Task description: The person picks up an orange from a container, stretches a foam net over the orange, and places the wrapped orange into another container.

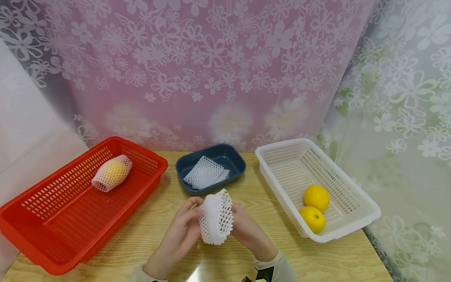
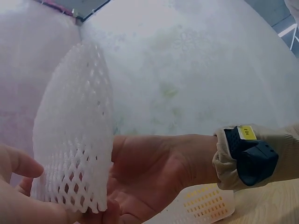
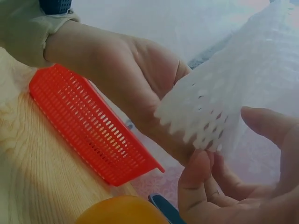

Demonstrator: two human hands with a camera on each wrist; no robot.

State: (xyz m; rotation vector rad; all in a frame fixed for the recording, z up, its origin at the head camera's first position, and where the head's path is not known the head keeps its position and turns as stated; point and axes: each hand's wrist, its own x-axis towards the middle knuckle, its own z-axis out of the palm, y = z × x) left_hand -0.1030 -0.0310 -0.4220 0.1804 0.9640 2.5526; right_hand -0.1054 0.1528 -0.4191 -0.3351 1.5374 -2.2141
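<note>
White foam net point(image 1: 213, 219) partly hides the right hand point(image 1: 248, 230)

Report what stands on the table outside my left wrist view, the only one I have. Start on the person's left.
Observer: A red basket stands there, and one yellow fruit in a white mesh sleeve lies in it.
Operator: Nothing of that reaches me; I mostly get the foam net being held. Give me the middle of the table.
Observer: A dark blue tray stands there, with flattened white netting lying in it.
Operator: I glimpse part of a white basket low in my picture. Count what it holds.
Observer: Two yellow fruits, close together toward its near end.
</note>
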